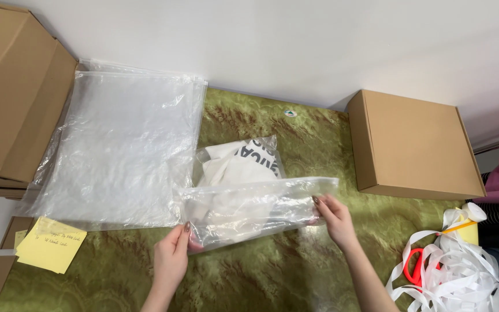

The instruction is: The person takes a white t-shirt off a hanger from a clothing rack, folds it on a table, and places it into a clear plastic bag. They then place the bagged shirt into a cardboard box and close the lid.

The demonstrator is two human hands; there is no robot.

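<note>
Cardboard box (pixel 414 144), red scissors (pixel 416 267), perhaps ribbon (pixel 469 277)

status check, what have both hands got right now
Left hand and right hand each pinch an end of the clear bag, white garment partly inside. Stack of empty bags overlaps its left edge.

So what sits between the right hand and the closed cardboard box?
Head view: only bare green tablecloth lies between the right hand and the cardboard box; the clear bag ends at that hand.

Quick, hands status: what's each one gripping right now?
Left hand: closed on the clear plastic bag, lower left corner.
Right hand: closed on the bag's right end.
</note>
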